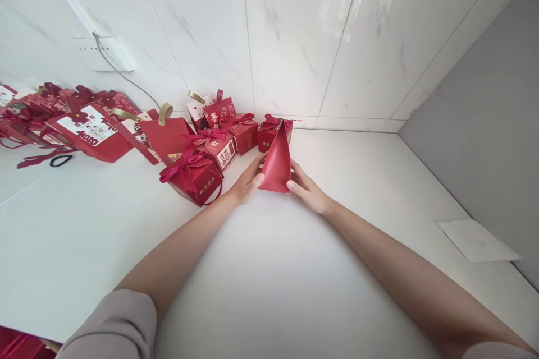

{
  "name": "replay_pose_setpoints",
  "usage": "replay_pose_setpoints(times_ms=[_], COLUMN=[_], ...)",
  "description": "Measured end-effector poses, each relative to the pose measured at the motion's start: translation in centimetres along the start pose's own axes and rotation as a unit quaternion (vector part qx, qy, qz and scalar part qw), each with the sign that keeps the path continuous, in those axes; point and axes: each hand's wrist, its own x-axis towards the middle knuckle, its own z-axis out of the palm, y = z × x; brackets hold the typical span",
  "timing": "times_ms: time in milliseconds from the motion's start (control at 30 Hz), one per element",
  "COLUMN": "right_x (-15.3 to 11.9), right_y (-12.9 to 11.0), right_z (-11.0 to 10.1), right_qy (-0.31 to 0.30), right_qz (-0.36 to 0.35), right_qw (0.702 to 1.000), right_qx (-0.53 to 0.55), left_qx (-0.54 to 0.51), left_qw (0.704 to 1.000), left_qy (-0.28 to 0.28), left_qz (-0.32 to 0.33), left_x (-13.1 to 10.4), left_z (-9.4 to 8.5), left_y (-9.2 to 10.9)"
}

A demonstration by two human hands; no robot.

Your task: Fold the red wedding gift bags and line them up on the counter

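Observation:
A red, wedge-shaped gift box (276, 165) stands on the white table, its narrow side facing me and its top coming to a point. My left hand (249, 180) grips its left side, thumb near the lower front corner. On the opposite side my right hand (306, 186) holds it the same way, the thumb at the lower right corner. Most of the fingers of both hands are hidden behind the box. Just behind it sits a small red box with a bow (268, 133). To the left of my left hand is a cube-shaped red box with a ribbon bow (197, 180).
Several red boxes and bags, some with gold loops, line the wall, among them a white-labelled bag (90, 130). A black ring (61, 161) lies at left. A grey cable (122, 74) hangs from the wall socket (103, 55). White paper (478, 240) lies at right.

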Motion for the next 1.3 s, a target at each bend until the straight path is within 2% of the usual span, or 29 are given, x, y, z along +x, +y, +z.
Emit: replay_pose_setpoints(times_ms=[633,733,833,933,1000,1067,1167,1233,1300], right_x=[0.0,0.0,0.0,0.3,0.6,0.7,0.8,0.8,0.8], right_y=[0.3,0.4,0.8,1.3,1.6,1.9,1.9,1.7,1.5], right_z=[0.0,0.0,-0.1,-0.2,-0.2,-0.3,-0.3,-0.4,-0.5], right_qy=[0.0,0.003,0.047,0.155,0.221,0.239,0.212,0.211,0.212], right_qz=[-0.003,-0.007,-0.015,-0.008,-0.007,-0.005,0.004,0.001,-0.003], right_qw=[1.0,1.0,0.999,0.988,0.975,0.971,0.977,0.977,0.977], right_qx=[0.006,0.004,0.017,0.025,0.01,0.001,0.018,0.025,0.031], left_qx=[0.007,-0.004,-0.049,-0.048,-0.024,-0.003,0.021,0.021,0.02], left_qw=[1.0,1.0,0.994,0.983,0.979,0.981,0.99,0.992,0.991], left_qy=[0.012,0.017,0.071,0.156,0.185,0.185,0.143,0.121,0.125], left_qz=[0.004,-0.015,-0.066,-0.09,-0.083,-0.057,-0.003,-0.003,-0.033], left_x=[0.1,0.1,0.1,0.2,0.3,0.3,0.2,0.1,0.0], left_z=[0.2,0.1,-0.1,-0.4,-0.6,-0.6,-0.4,-0.3,-0.3], left_y=[0.2,0.0,-0.3,-0.5,-0.6,-0.6,-0.8,-0.8,-0.9])
